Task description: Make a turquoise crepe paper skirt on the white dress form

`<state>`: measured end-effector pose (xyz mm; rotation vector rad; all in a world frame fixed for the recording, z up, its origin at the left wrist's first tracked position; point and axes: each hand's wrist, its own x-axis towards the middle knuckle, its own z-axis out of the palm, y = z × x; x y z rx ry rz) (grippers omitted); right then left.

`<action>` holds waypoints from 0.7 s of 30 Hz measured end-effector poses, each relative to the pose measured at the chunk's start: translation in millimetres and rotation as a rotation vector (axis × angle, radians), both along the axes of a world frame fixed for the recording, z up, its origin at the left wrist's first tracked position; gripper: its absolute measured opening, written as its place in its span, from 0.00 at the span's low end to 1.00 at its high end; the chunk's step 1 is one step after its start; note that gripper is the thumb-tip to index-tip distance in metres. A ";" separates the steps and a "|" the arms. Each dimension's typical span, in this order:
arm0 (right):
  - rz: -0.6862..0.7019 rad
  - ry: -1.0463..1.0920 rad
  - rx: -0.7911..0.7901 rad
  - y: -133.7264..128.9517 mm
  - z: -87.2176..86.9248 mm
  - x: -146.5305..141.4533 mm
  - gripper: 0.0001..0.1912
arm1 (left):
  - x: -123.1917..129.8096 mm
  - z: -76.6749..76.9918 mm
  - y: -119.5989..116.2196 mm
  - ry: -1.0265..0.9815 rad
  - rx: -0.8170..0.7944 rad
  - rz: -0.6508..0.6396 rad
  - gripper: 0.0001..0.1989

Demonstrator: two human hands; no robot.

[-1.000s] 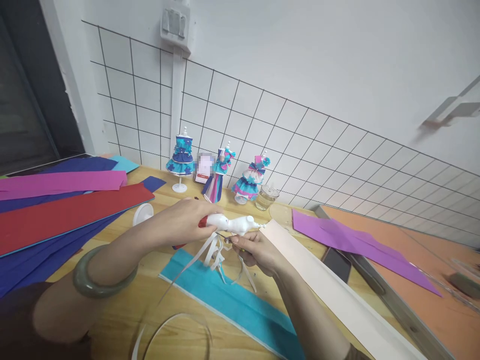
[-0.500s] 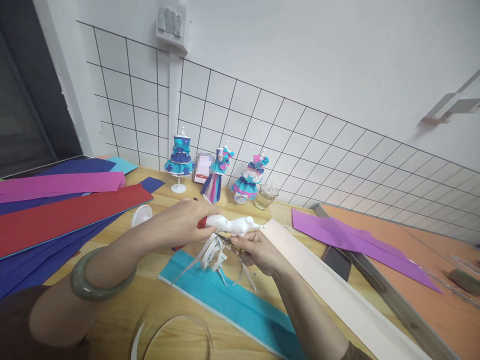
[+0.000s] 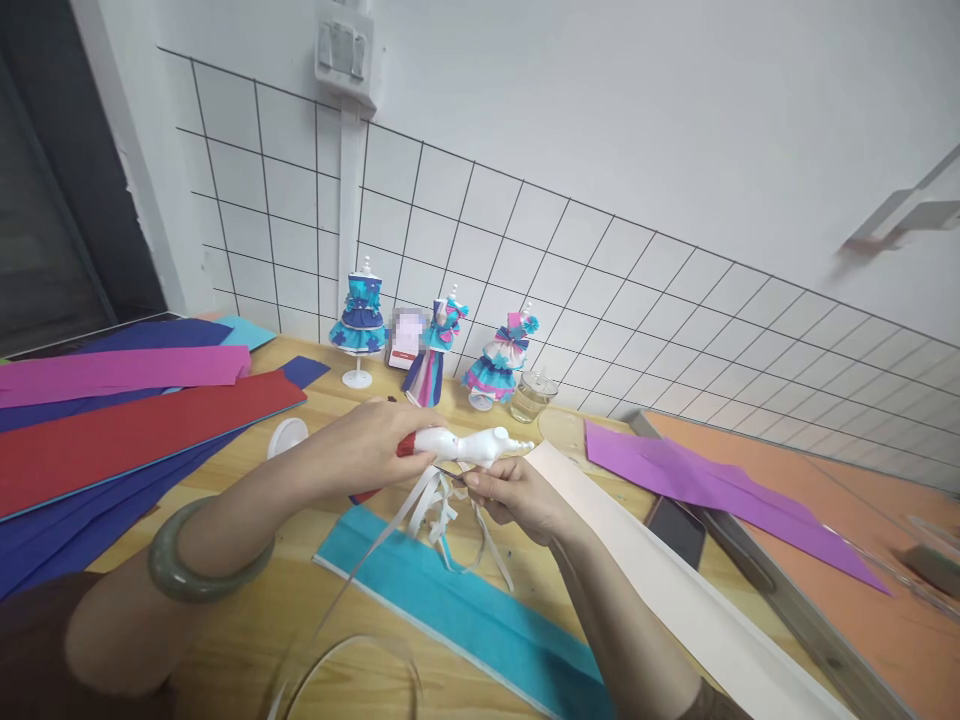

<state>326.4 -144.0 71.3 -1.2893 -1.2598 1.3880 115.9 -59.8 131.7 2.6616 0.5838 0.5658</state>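
My left hand (image 3: 379, 435) is closed round the lower end of a small white dress-form mannequin (image 3: 484, 446), which lies sideways with its neck to the right. Red crepe paper (image 3: 406, 445) wraps the part at my fingers. Just below the torso, my right hand (image 3: 510, 490) pinches a thin dark pointed tool (image 3: 450, 474), perhaps tweezers; its grip is hidden. Its tip reaches toward my left fingertips. Under both hands lies a tangle of narrow white strips (image 3: 431, 508), one trailing down to the left. The mannequin's round white base (image 3: 287, 437) shows beyond my left wrist.
Three dressed mannequins (image 3: 358, 315) stand at the back beside a phone and a glass of yellowish liquid (image 3: 533, 396). Turquoise paper (image 3: 465, 610) lies in front; cream paper (image 3: 675, 590), purple paper (image 3: 720, 490) and a dark phone (image 3: 676, 530) are right. Red paper (image 3: 150, 425) is left.
My right hand and the tool's tip have shifted slightly. A white strip now stretches farther down to the left. The mannequin stays in my left hand, almost unmoved.
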 end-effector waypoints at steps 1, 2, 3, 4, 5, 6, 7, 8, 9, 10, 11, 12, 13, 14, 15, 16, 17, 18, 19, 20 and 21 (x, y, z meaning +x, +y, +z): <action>-0.006 -0.003 0.004 0.5 -0.7 0.3 0.19 | 0.2 0.0 0.2 -0.006 -0.002 -0.001 0.12; -0.010 -0.007 0.008 0.9 -1.2 0.7 0.19 | 0.4 -0.2 0.5 -0.015 -0.005 -0.001 0.11; -0.011 -0.011 0.009 1.2 -1.4 1.1 0.18 | 0.6 -0.6 0.8 -0.026 -0.007 -0.002 0.11; -0.009 -0.014 0.011 1.3 -1.2 1.6 0.18 | 0.9 -1.1 1.2 -0.036 -0.008 -0.003 0.11; -0.004 -0.019 0.010 1.3 -0.6 2.2 0.18 | 1.3 -1.9 1.6 -0.044 -0.004 0.000 0.11; 0.001 -0.023 0.009 1.1 0.5 2.8 0.17 | 1.7 -2.7 1.9 -0.054 0.005 0.006 0.11; 0.007 -0.028 0.007 0.9 2.0 3.5 0.17 | 2.1 -3.6 2.3 -0.062 0.014 0.012 0.11; 0.013 -0.034 0.006 0.5 3.6 4.3 0.17 | 2.5 -4.3 2.6 -0.068 0.024 0.018 0.11; 0.017 -0.040 0.005 0.2 5.3 5.0 0.16 | 2.9 -4.9 2.8 -0.073 0.031 0.021 0.11; 0.022 -0.046 0.005 -0.1 6.9 5.7 0.16 | 3.2 -5.2 2.9 -0.080 0.038 0.022 0.11; 0.027 -0.052 0.006 -0.4 8.2 6.2 0.16 | 3.4 -5.1 2.8 -0.086 0.042 0.021 0.11; 0.033 -0.057 0.006 -0.5 9.2 6.7 0.16 | 3.5 -4.9 2.7 -0.091 0.046 0.017 0.10; 0.040 -0.063 0.004 -0.6 9.9 6.9 0.16 | 3.4 -4.4 2.5 -0.096 0.049 0.016 0.10; 0.046 -0.068 0.003 -0.5 10.2 6.9 0.16 | 3.3 -3.8 2.3 -0.099 0.052 0.015 0.10; 0.049 -0.073 0.000 -0.3 10.2 6.7 0.17 | 3.1 -3.4 2.2 -0.100 0.054 0.015 0.10; 0.052 -0.078 -0.003 0.0 10.1 6.3 0.17 | 2.9 -3.0 2.3 -0.097 0.054 0.016 0.11; 0.051 -0.082 -0.005 0.4 9.8 5.7 0.18 | 2.7 -2.9 2.5 -0.092 0.054 0.018 0.11; 0.048 -0.085 -0.007 0.8 9.5 5.1 0.18 | 2.5 -3.0 3.0 -0.089 0.054 0.023 0.11; 0.043 -0.087 -0.009 1.2 9.2 4.6 0.18 | 2.2 -3.2 3.7 -0.086 0.053 0.032 0.12; 0.037 -0.090 -0.010 1.6 9.0 4.4 0.18 | 1.9 -3.6 4.6 -0.087 0.051 0.043 0.12; 0.028 -0.092 -0.011 1.9 8.8 4.8 0.18 | 1.6 -3.9 5.5 -0.088 0.049 0.055 0.12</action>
